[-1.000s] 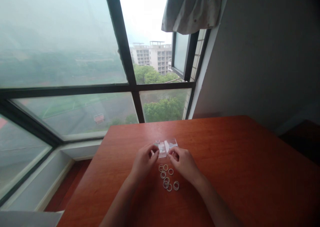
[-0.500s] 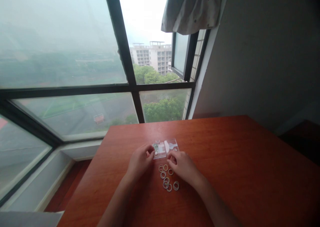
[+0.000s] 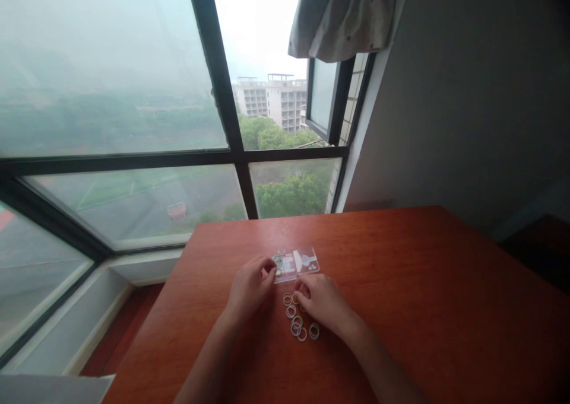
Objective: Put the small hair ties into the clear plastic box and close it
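A small clear plastic case with white contents lies flat on the reddish wooden table. My left hand rests with curled fingers pinching the case's left end. My right hand sits just below the case, fingers curled down over the top of a cluster of several small pale rings on the table. Whether its fingertips hold a ring is hidden.
A large window with dark frames fills the view behind the table, looking out on trees and a building. A grey curtain hangs bunched at the top. A plain wall stands to the right. The table's left edge drops to the floor.
The case went from being held up by both hands to lying flat on the table. My right hand left the case and moved down onto the rings.
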`<state>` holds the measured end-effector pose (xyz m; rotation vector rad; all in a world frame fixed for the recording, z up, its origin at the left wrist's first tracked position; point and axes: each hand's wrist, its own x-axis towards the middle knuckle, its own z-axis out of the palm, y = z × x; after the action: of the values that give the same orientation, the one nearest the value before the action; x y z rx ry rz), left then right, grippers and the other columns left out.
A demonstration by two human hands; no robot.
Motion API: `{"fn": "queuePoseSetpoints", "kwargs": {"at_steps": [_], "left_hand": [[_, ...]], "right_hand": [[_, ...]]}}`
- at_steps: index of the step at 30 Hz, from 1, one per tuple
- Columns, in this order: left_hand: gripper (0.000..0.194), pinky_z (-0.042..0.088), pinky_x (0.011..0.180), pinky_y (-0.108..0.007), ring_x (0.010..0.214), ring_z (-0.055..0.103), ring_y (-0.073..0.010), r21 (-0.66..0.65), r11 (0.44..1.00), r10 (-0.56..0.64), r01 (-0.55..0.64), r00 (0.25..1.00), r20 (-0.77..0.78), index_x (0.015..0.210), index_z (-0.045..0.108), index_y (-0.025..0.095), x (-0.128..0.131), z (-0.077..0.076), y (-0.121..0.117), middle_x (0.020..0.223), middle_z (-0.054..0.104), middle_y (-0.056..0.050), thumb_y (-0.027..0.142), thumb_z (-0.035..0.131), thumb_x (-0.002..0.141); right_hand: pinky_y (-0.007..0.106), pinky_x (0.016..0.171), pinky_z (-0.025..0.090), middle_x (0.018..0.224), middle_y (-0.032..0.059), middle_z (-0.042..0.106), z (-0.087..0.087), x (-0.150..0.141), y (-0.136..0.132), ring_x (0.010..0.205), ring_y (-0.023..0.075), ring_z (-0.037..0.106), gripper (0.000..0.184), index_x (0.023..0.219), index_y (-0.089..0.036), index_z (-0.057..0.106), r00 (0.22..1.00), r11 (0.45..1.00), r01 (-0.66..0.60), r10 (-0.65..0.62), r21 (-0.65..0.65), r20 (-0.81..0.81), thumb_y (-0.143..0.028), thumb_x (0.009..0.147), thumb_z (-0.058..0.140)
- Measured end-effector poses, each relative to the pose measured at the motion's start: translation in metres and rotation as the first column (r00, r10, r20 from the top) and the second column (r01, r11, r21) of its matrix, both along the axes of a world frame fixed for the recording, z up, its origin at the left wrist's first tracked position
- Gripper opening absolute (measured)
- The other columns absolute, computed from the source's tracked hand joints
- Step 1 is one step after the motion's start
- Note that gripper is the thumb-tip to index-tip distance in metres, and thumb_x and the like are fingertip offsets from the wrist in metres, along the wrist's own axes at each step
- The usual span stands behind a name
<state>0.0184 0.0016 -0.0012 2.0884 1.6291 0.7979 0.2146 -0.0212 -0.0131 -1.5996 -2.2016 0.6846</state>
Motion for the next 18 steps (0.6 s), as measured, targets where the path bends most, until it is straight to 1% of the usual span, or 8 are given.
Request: {"fn": "queuePoseSetpoints", "kwargs": {"at_steps": [5, 10, 13, 18], "left_hand": [[0.013, 0.039, 0.063, -0.025, 0.069, 0.057, -0.0159, 0.007, 1.000, -0.014, 0.014, 1.000, -0.010, 0.078, 0.064, 0.019, 0.0010, -0.0013, -0.0009, 0.078, 0.066, -0.002, 0.024, 0.052, 0.081], [0.014, 0.039, 0.063, -0.025, 0.070, 0.056, -0.0159, 0.018, 0.998, -0.055, 0.056, 0.998, -0.023, 0.079, 0.064, 0.019, 0.0015, -0.0031, -0.0015, 0.078, 0.064, -0.003, 0.023, 0.051, 0.082], [0.014, 0.039, 0.062, -0.025, 0.069, 0.056, -0.0157, 0.015, 0.997, -0.078, 0.078, 0.997, -0.012, 0.078, 0.064, 0.018, 0.0026, -0.0037, -0.0019, 0.076, 0.064, -0.003, 0.023, 0.051, 0.082], [0.014, 0.039, 0.061, -0.023, 0.067, 0.055, -0.0145, -0.007, 0.993, -0.119, 0.120, 0.992, 0.042, 0.078, 0.065, 0.018, 0.0086, -0.0027, -0.0043, 0.074, 0.064, -0.002, 0.024, 0.052, 0.083]], "right_hand": [[0.026, 0.063, 0.035, 0.086, 0.0037, 0.073, -0.0009, -0.0030, -0.0020, 0.080, 0.0187, 0.065, 0.009, 0.083, -0.022, 0.067, 0.996, 1.000, 0.005, -0.005, 0.003, 0.086, -0.026, 0.082, 0.058], [0.027, 0.060, 0.032, 0.084, 0.0046, 0.072, -0.0029, -0.0048, -0.0019, 0.078, 0.0197, 0.065, 0.011, 0.082, -0.022, 0.065, 0.990, 1.000, -0.009, 0.006, 0.018, 0.142, -0.025, 0.082, 0.055], [0.026, 0.059, 0.030, 0.082, 0.0034, 0.072, -0.0034, -0.0038, -0.0009, 0.075, 0.0186, 0.064, 0.010, 0.081, -0.022, 0.064, 0.994, 0.999, 0.006, -0.010, 0.037, 0.113, -0.025, 0.082, 0.055], [0.025, 0.060, 0.030, 0.075, 0.0005, 0.069, -0.0023, -0.0012, 0.0011, 0.069, 0.0152, 0.061, 0.009, 0.083, -0.022, 0.062, 0.997, 0.995, 0.075, -0.074, 0.073, -0.013, -0.026, 0.086, 0.054]]}}
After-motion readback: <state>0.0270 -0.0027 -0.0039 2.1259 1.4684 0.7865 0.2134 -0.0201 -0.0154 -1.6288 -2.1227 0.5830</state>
